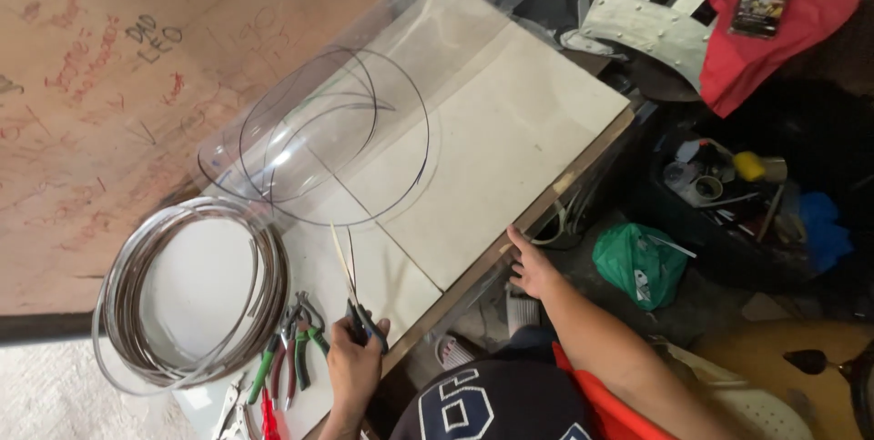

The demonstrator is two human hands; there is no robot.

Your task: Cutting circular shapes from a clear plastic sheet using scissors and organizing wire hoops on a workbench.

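My left hand [353, 360] grips the dark handles of a pair of long, thin-bladed scissors [346, 267]. The blades stand slightly apart and point away from me over the white board tabletop [492, 131]. My right hand [528, 267] rests with its fingers spread on the table's wooden front edge and holds nothing. A curled clear plastic sheet [309, 131] lies on the board beyond the scissors. To the left lies a large coil of grey wire [191, 294]. Pliers with green and red handles [291, 354] sit just left of my left hand.
A scribbled plywood wall [109, 85] runs along the left. Right of the table, on the floor, are a green plastic bag [637, 262], a dark bin of tape rolls and odds [728, 185], a red cloth [774, 30] and a grey metal frame [646, 30].
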